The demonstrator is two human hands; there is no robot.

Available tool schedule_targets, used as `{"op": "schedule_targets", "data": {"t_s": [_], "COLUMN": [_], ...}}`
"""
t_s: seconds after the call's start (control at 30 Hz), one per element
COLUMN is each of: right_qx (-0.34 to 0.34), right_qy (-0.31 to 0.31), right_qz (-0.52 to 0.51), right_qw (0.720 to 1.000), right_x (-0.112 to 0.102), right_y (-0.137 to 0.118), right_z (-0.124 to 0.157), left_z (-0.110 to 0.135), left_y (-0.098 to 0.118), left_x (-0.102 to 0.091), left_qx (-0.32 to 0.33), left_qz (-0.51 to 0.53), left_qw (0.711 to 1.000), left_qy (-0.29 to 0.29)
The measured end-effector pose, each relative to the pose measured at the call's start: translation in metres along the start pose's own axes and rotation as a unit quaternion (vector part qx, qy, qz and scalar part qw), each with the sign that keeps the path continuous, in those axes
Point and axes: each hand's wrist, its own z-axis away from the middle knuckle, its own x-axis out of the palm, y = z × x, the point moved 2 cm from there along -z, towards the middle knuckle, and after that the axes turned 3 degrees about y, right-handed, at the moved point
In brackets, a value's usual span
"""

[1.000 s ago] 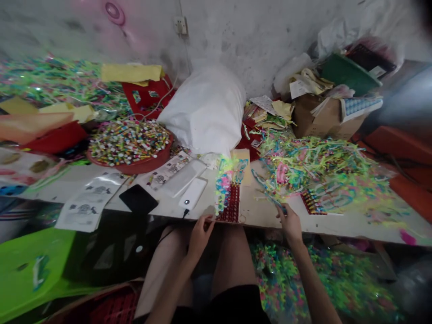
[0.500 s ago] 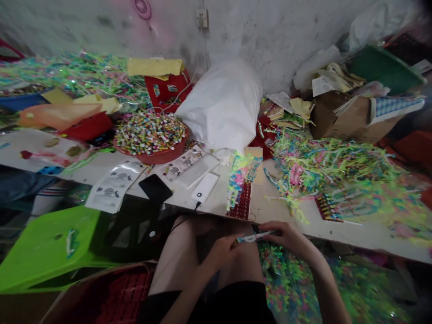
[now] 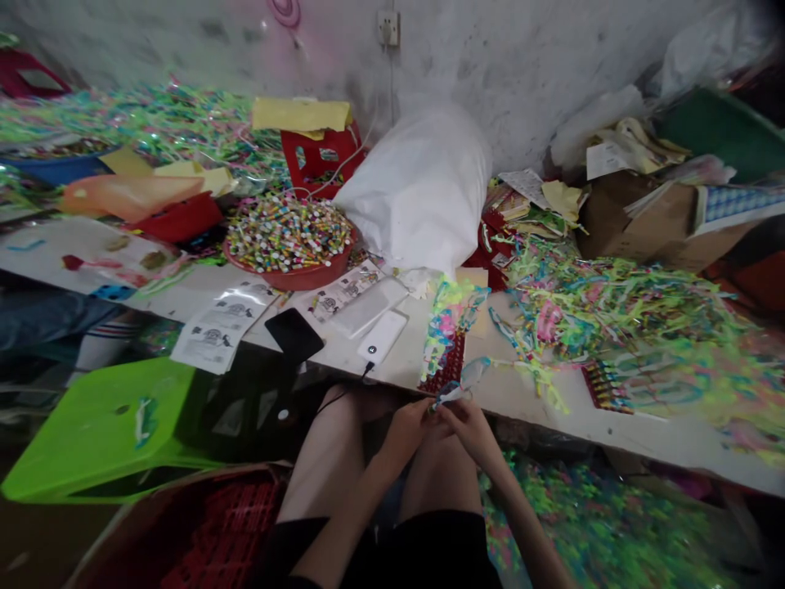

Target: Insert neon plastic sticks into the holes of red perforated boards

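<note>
My left hand (image 3: 405, 423) and my right hand (image 3: 464, 424) meet just below the table's front edge, above my knees. Both pinch a small clear-wrapped coloured strip (image 3: 461, 385) that sticks up between them. Right above them on the table (image 3: 527, 391) lies a red card (image 3: 446, 362) loaded with bright strips. A big heap of neon green, pink and blue strips (image 3: 607, 315) spreads to the right of it.
A red basin of small coloured pieces (image 3: 287, 240), a white sack (image 3: 423, 186), a white power bank (image 3: 383, 337), a black phone (image 3: 294, 334) and printed sheets (image 3: 216, 334) lie on the table. A green stool (image 3: 98, 425) stands at left, cardboard boxes (image 3: 643, 221) at back right.
My right hand took a strip from the table and drew it down. Both hands came together below the table's edge and now hold it between them. The view shifted left.
</note>
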Motion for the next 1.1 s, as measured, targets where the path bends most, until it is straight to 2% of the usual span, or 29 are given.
{"op": "schedule_targets", "data": {"t_s": [0.1, 0.23, 0.37, 0.5, 0.87, 1.0, 1.1], "right_qx": [0.008, 0.015, 0.010, -0.005, -0.040, -0.049, -0.072], "right_qy": [-0.028, 0.008, 0.050, 0.051, 0.017, 0.004, -0.016], "right_qz": [-0.015, -0.025, -0.015, 0.013, 0.158, 0.254, 0.350], "right_qw": [0.999, 1.000, 0.999, 0.999, 0.986, 0.966, 0.934], "right_x": [-0.008, -0.017, -0.020, -0.019, -0.012, -0.016, -0.019], "right_y": [-0.008, -0.007, 0.005, 0.011, 0.003, 0.000, -0.010], "right_z": [-0.014, -0.035, -0.047, -0.049, -0.046, -0.053, -0.058], "left_z": [0.004, 0.014, 0.026, 0.036, 0.043, 0.044, 0.044], "left_y": [-0.005, -0.013, -0.027, -0.043, -0.059, -0.060, -0.060], "left_x": [-0.007, -0.020, -0.028, -0.027, -0.023, -0.022, -0.020], "left_qx": [0.007, -0.027, -0.049, -0.061, -0.064, -0.062, -0.064], "left_qz": [0.009, 0.015, 0.001, -0.004, -0.004, -0.002, -0.001], "left_qw": [0.999, 0.998, 0.998, 0.998, 0.998, 0.998, 0.998], "left_qy": [0.033, 0.060, 0.041, 0.025, 0.016, 0.022, 0.019]}}
